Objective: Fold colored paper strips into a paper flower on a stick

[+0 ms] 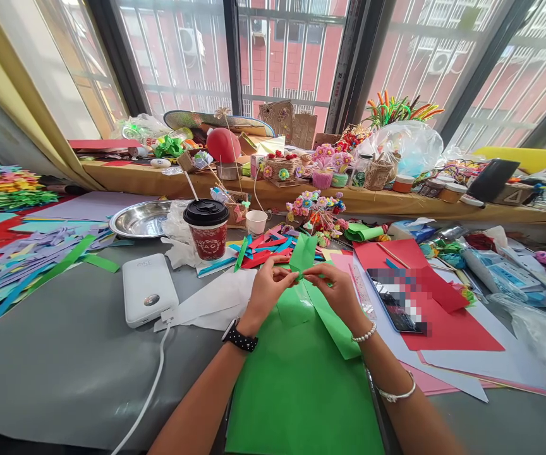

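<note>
Between my two hands is a small folded piece of green paper [304, 253], standing upright. My left hand [270, 285], with a dark dotted watch strap at the wrist, pinches its lower left edge. From the other side my right hand [335, 287], wearing a bead bracelet, pinches the lower right. The fingertips of both hands nearly meet, and the fold between them is partly hidden. Below lies a large green sheet [301, 385], with loose green paper strips [337, 325] on top of it near my right wrist.
A white power bank [148, 289] with a cable and a lidded red cup [205, 230] stand at left. A phone [396, 303] rests on red paper [462, 335] at right. Farther back are a steel plate [131, 221], a paper cup [256, 222] and pipe-cleaner flowers [318, 208].
</note>
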`<state>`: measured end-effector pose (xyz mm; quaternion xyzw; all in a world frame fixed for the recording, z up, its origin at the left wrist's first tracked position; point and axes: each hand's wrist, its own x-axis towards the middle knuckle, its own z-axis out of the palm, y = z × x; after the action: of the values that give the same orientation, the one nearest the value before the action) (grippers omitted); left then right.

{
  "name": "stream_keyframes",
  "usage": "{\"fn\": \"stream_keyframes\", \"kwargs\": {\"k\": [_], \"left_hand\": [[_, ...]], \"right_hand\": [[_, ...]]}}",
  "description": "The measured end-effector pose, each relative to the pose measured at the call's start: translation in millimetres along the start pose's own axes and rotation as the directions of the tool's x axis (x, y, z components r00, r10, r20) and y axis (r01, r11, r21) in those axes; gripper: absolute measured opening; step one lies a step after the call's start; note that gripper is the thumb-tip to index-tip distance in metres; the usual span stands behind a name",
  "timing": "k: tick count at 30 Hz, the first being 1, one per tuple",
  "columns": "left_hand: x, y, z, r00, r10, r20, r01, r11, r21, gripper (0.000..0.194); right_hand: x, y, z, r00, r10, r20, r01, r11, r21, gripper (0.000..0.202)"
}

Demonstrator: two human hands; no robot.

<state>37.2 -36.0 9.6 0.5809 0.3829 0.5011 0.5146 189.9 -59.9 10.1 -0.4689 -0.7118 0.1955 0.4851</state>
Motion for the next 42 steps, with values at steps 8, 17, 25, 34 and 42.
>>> {"fn": "stream_keyframes", "kwargs": {"k": [8,17,25,34,42], "left_hand": [[0,-2,0.7,0.997,-0.037,0.062,0.039,0.999,-0.020,0.037],[-1,-2,1.3,0.989,-0.095,0.109,0.103,0.991,-0.079,0.043],[0,-6,1.8,0.987,-0.101,0.121,0.111,0.991,-0.072,0.049],[-3,1,4.4,0.989,-0.130,0.073,0.138,0.982,-0.127,0.044],[-3,1,5.5,0.978,-0.164,0.129,0.183,0.972,-0.148,0.045]], "right_hand": [[0,2,9,0.977,0.204,-0.055,-0.192,0.966,0.173,0.019],[-1,-2,9,0.980,0.176,-0.087,-0.165,0.979,0.122,0.018],[-3,-8,9,0.982,0.176,-0.065,-0.168,0.979,0.115,0.016],[-1,-5,9,0.956,0.292,-0.041,-0.269,0.920,0.284,0.028],[-2,-8,10,0.964,0.265,-0.016,-0.257,0.944,0.207,0.027]]}}
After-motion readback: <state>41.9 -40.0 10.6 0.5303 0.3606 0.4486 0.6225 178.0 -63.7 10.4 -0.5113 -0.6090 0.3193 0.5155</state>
